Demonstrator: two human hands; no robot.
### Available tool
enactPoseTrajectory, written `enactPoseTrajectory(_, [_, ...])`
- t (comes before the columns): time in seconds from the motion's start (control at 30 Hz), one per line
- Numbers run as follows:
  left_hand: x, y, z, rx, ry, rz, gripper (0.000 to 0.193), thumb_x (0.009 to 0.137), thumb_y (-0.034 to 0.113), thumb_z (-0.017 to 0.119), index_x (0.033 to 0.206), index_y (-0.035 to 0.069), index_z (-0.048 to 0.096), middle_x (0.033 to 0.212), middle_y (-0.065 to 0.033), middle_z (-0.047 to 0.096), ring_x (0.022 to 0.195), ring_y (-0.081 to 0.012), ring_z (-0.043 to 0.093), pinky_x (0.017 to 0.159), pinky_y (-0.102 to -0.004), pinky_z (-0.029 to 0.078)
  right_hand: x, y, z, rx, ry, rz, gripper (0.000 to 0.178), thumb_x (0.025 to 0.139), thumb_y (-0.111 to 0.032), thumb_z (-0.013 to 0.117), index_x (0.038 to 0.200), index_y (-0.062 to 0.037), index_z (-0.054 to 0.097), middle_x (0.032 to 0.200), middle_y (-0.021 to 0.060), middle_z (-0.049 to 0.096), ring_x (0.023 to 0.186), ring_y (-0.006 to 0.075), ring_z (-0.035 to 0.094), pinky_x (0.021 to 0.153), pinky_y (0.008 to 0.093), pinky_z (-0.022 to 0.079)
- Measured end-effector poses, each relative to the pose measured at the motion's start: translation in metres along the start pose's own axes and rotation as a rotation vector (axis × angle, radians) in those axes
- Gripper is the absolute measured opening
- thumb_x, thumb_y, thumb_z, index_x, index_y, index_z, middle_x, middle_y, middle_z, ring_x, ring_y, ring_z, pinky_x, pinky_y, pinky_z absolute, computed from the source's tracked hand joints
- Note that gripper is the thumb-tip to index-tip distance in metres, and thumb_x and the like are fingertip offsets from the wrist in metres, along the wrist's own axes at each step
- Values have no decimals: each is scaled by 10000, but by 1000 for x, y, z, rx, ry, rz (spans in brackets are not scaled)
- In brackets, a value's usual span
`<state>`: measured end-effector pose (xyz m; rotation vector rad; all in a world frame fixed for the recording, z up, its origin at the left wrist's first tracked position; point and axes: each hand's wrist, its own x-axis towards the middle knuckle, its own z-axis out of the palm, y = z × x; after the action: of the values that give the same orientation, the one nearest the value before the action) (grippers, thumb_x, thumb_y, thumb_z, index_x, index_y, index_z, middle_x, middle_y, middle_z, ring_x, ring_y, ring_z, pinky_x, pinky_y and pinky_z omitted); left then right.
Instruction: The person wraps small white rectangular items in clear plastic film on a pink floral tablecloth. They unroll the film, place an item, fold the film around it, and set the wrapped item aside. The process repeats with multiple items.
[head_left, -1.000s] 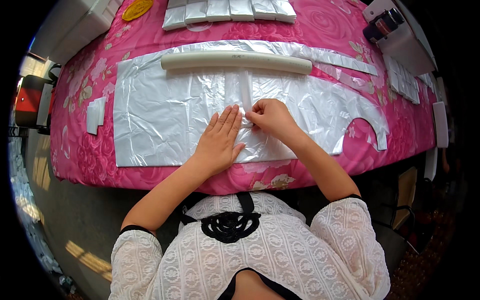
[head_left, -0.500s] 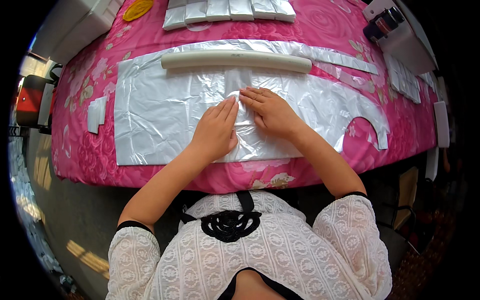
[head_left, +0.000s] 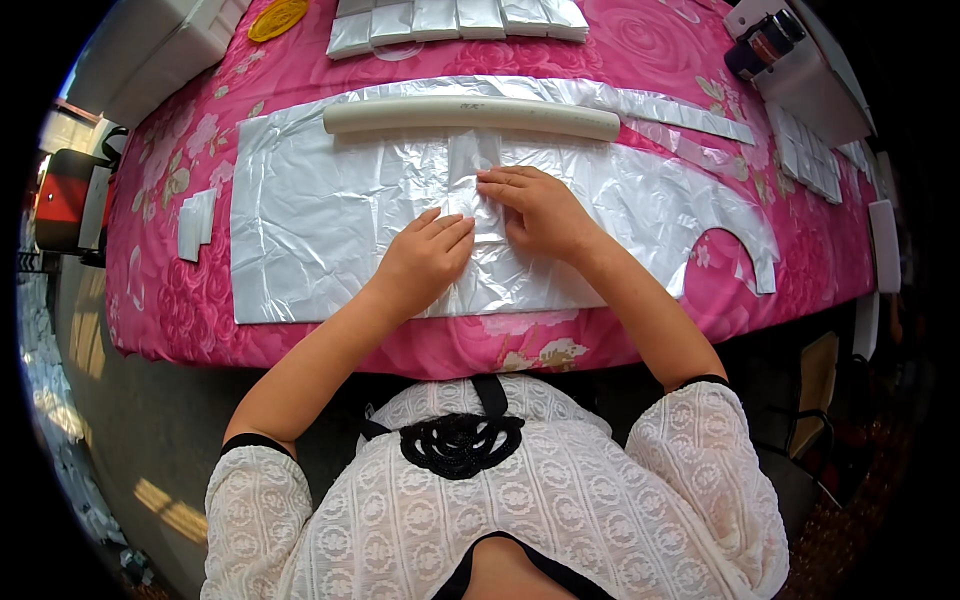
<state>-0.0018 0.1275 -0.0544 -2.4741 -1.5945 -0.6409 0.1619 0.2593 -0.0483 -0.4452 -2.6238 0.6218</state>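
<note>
A stack of thin, shiny white plastic bags [head_left: 320,230] with handle cut-outs at its right end is spread along the table's near side. Across its far part lies a pale, slightly curved-looking tube [head_left: 470,117]. My left hand [head_left: 425,260] rests on the plastic near the middle, fingers stretched out. Just to its right, my right hand [head_left: 535,210] also presses flat on the plastic, its fingertips a little farther from me. A narrow folded strip of plastic [head_left: 475,155] runs between the fingertips and the tube. Neither hand appears to grip anything.
Folded white packets [head_left: 455,18] stand in a row at the far edge. Small white strips [head_left: 197,225] lie at the left on the pink floral cloth [head_left: 170,300]. White boxes [head_left: 150,60] occupy the far left. A dark bottle [head_left: 765,45] and more packets [head_left: 805,155] are far right.
My left hand has slid slightly toward me and left, away from the right fingertips. The right hand has shifted a little farther away. The tube stays on the plastic.
</note>
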Motion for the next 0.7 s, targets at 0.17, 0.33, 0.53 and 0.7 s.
enactPoseTrajectory(0.17, [5,-5,3,-87,56,-67,143,703,36,634,842,38,600,954,-62,637,895,-213,615,832,-380,484,-1,2,2,-13,24,-18,413,654,54,528,1048,-36,614,1158,85,583,1055,261,543,909,342,433])
enactPoseTrajectory(0.33, [2,5,-14,-449,67,-217,147,674,15,657,795,51,582,953,-59,645,858,-219,624,812,-384,499,-6,-4,-1,22,-7,-86,398,601,67,582,975,-58,637,1026,58,626,935,246,568,829,339,460])
enactPoseTrajectory(0.53, [-16,22,-39,-448,-23,-14,406,669,141,705,1042,40,580,1070,-104,616,972,-260,592,917,-411,432,-39,-34,5,107,-12,-147,311,596,21,628,890,-78,651,923,32,634,858,229,571,757,328,469])
enactPoseTrajectory(0.7, [-31,25,-22,-447,-55,-217,421,743,145,648,1126,11,536,1005,-153,618,914,-265,602,832,-380,434,-35,-31,4,232,-25,4,270,676,30,625,914,-92,659,889,41,647,821,225,587,726,319,473])
